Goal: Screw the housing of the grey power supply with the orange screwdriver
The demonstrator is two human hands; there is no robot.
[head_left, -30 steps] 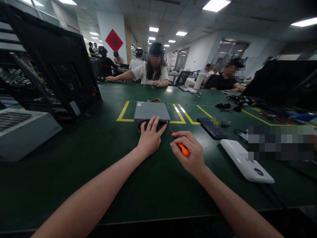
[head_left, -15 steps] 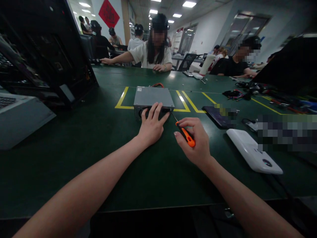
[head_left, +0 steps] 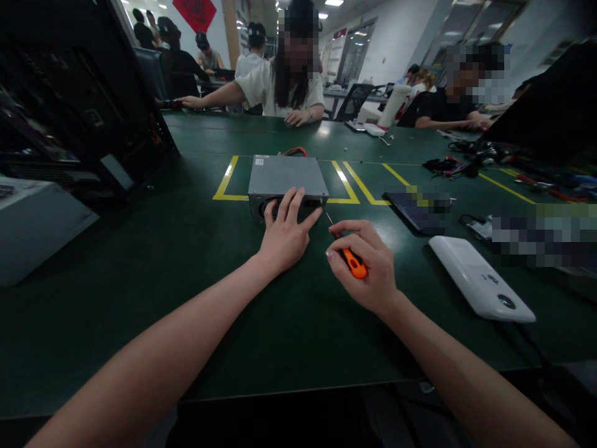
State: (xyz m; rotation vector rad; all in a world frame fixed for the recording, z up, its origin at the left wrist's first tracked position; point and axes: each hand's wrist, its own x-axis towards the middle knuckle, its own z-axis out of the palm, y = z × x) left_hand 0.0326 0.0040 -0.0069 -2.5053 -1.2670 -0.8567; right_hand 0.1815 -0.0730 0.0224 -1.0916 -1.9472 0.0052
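Observation:
A grey metal power supply unit lies on the green table, its fan side facing me. My left hand rests against that side with fingers spread, fingertips reaching its upper front edge and the thumb near the right corner. In my right hand is a screwdriver with an orange and black handle, held between thumb and fingers. Its thin shaft points up and left to the unit's front right corner. Whether the tip sits in a screw is too small to tell.
Yellow tape marks the table around the unit. A black computer case and a grey metal box stand left. To the right lie a dark phone, a white power bank and cables. A person sits opposite.
My right thumb and fingers have closed further around the screwdriver handle. The left hand stays against the unit. The whole view has shifted slightly.

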